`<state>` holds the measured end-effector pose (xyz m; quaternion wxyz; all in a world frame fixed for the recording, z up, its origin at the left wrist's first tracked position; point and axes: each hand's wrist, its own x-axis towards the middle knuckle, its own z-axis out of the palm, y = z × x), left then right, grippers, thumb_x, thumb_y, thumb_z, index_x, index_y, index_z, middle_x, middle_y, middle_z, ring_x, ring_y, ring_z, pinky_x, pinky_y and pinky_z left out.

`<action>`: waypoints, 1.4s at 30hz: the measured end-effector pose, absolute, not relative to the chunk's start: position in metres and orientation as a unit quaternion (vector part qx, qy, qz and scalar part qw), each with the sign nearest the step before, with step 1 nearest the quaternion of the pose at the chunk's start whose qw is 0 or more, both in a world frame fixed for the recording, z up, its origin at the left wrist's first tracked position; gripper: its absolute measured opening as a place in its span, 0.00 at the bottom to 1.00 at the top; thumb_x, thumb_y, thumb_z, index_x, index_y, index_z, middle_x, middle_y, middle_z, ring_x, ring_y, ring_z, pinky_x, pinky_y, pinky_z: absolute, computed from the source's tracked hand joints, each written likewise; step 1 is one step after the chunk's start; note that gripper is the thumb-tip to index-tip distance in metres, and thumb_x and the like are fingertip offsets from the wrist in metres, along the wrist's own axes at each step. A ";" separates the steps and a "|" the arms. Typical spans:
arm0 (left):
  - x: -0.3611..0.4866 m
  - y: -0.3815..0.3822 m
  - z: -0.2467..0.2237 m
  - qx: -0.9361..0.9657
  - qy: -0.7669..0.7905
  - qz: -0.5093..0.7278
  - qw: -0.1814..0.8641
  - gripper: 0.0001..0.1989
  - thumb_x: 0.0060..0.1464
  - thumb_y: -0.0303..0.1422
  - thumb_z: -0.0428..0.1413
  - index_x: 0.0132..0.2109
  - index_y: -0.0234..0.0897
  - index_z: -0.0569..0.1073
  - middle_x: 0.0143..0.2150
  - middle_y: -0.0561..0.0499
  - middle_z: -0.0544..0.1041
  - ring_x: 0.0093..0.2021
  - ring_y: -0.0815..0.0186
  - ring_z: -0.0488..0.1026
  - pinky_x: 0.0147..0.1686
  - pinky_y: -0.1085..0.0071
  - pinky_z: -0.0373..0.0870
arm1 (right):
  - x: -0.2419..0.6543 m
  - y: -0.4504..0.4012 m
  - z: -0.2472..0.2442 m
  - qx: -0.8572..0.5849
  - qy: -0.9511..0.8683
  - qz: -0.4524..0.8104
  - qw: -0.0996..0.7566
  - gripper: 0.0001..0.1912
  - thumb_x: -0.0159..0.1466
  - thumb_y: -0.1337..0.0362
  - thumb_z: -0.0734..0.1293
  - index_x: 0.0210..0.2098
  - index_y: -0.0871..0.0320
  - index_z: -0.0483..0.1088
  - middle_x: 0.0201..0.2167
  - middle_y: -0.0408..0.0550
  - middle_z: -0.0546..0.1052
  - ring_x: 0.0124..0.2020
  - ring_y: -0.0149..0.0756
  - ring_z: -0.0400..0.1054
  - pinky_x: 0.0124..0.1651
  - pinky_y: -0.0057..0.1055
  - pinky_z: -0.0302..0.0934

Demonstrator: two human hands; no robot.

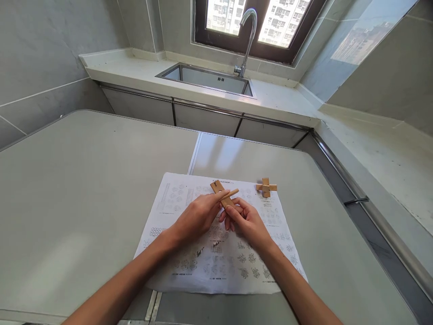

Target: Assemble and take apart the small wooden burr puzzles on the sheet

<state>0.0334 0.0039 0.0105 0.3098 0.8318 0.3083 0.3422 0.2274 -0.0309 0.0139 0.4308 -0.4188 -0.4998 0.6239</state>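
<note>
My left hand [204,210] pinches a thin wooden stick [232,193] that lies slantwise across a flat wooden piece [216,185]. That flat piece has a dark mark near its upper end and a hole partly seen beside the stick. My right hand [246,219] grips the lower end of the flat piece, thumb on top and fingers curled below. Both hands are close together above a printed paper sheet [162,225]. A cross-shaped wooden assembly [266,188] rests at the sheet's upper right corner.
The sheet lies on a grey table [101,180] with a seam down its middle. Behind it stand a white counter [135,72], a steel sink [209,79] and a tall curved faucet [250,40] below a window. A metal rail [382,230] runs along the right side.
</note>
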 end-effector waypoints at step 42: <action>0.035 -0.002 0.013 0.838 0.330 0.428 0.073 0.11 0.67 0.26 0.57 0.54 0.40 0.73 0.47 0.48 0.86 0.44 0.60 0.84 0.47 0.63 0.77 | 0.227 -0.028 0.012 -0.420 -0.439 0.627 0.488 0.17 0.69 0.47 0.72 0.41 0.55 0.76 0.34 0.47 0.80 0.24 0.31 0.68 0.26 0.30 0.60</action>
